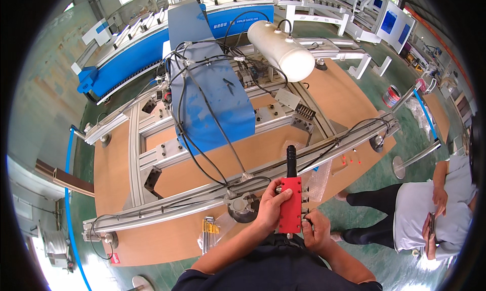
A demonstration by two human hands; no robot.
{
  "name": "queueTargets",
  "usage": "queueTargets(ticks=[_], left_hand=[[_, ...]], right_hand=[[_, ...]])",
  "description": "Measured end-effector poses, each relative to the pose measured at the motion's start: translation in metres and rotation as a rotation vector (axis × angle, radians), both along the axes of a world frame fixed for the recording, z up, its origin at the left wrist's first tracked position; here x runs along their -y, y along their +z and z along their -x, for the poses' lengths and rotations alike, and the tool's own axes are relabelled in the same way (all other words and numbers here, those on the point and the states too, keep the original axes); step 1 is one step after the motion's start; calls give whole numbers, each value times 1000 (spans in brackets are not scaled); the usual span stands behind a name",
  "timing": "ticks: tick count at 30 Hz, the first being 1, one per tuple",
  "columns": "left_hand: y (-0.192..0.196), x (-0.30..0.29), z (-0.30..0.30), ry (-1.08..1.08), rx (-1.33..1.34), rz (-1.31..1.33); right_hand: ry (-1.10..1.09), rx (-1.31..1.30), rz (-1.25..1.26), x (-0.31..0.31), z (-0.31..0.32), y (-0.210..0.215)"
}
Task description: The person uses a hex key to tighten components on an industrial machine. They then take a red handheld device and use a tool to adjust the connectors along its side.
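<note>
In front of my body I hold a red rectangular block [290, 210] with small screws on its face. A ribbed black cylindrical fitting [291, 162] stands out from its far end, and several small metal fittings [305, 200] line its right side. My left hand [273, 207] is closed round the block's left side, with the thumb across its face. My right hand [317, 231] is closed at the lower right side, its thumb and fingers on one of the side fittings, which they mostly cover.
Ahead lies an aluminium frame [136, 159] with suction cups [243, 208], black hoses, a blue cover [217, 103] and a white tank [281, 50], over brown board [329, 88]. Clear plastic wrap [319, 184] lies near the block. At right a person [430, 205] holds a phone.
</note>
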State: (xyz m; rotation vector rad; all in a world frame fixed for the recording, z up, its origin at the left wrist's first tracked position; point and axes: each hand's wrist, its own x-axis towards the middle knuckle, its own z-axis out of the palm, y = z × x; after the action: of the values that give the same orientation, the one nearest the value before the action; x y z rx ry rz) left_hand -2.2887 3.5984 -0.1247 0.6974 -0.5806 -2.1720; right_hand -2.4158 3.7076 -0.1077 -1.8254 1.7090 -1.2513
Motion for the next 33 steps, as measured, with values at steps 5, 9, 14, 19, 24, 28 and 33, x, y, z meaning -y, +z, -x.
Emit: queueTargets(ticks=[5, 9, 14, 19, 24, 28, 33], left_hand=[[-1, -6, 0, 71, 75, 95], [5, -11, 0, 75, 71, 127], [9, -17, -1, 105, 63, 181], [2, -15, 2, 168, 95, 350], [7, -6, 2, 168, 106, 241], [1, 3, 2, 173, -10, 103], [28, 9, 4, 85, -67, 94]], right_hand=[[-48, 141, -97, -7, -4, -6], [-55, 281, -121, -16, -6, -20], [-75, 414, -165, -18, -12, -12], [-166, 391, -331, -14, -14, 6], [-80, 553, -414, -4, -8, 1], [6, 686, -345, -12, -4, -11], [36, 658, -285, -15, 6, -10]])
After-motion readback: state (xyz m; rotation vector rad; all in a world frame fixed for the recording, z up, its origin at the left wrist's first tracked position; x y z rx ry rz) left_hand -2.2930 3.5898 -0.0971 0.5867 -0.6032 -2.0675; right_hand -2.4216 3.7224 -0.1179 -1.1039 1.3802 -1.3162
